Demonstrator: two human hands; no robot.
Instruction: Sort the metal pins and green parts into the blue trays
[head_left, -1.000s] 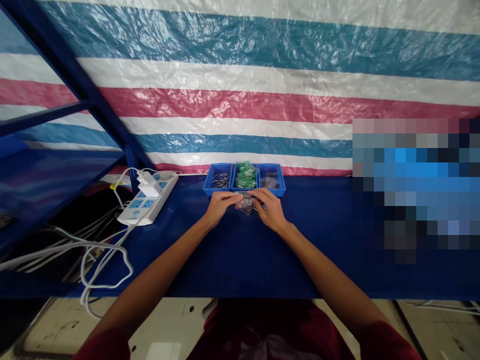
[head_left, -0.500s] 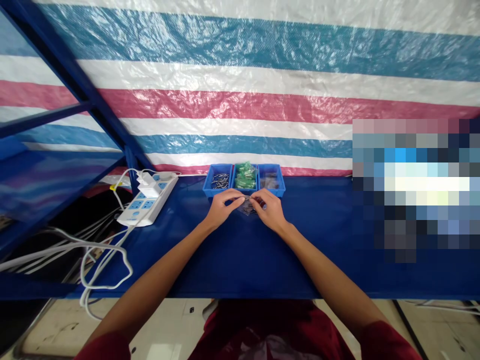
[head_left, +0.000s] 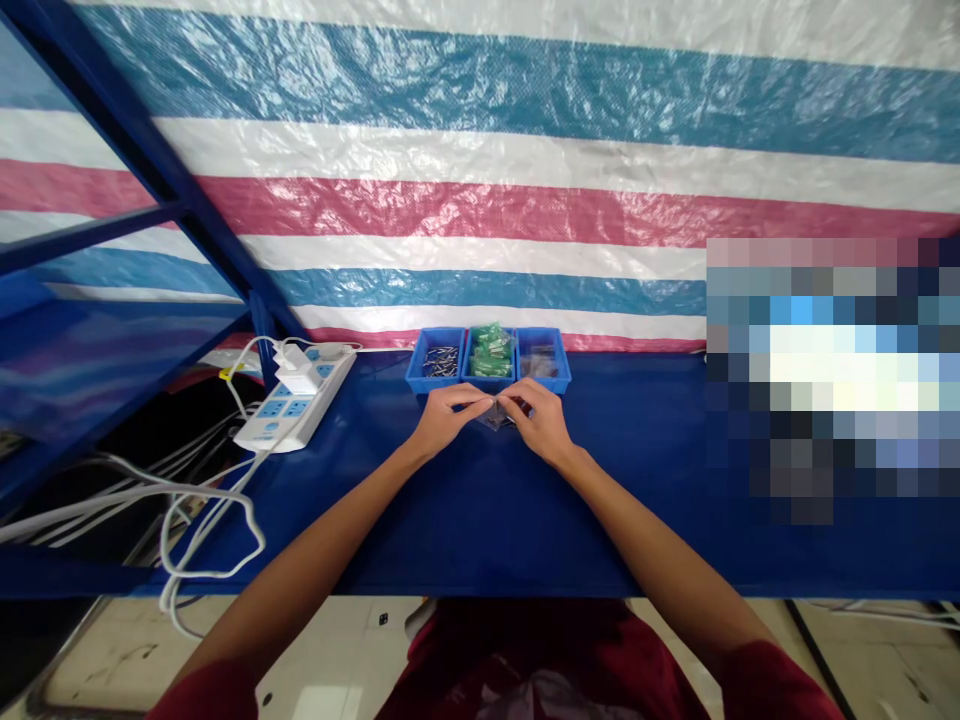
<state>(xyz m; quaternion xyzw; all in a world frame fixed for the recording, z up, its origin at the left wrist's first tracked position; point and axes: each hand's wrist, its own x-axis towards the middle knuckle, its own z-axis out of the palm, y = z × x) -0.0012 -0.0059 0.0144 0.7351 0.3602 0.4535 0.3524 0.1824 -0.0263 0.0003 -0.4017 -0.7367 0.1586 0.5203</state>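
Observation:
A small clear plastic bag (head_left: 493,416) hangs between my two hands, in front of the bins. My left hand (head_left: 448,415) pinches its top edge with thumb and forefinger. On the other side my right hand (head_left: 538,415) pinches the same edge, its fingertips close to the left ones. Something small and dark shows near the bag by the right fingers, too small to name. Just beyond stand three blue bins: the left bin (head_left: 412,372) holds metal screws (head_left: 442,361), the middle one green packets (head_left: 491,352), the right one clear plastic bags (head_left: 538,360).
A white power strip (head_left: 300,408) with a plugged-in adapter (head_left: 297,372) lies left on the blue table (head_left: 480,530). White cables (head_left: 214,575) loop over the left edge. A blue metal frame (head_left: 180,200) rises at left; striped sheeting (head_left: 480,210) hangs behind. The right side is pixelated.
My fingertips have drawn slightly closer together along the top of the bag. The bins and everything else stay in place.

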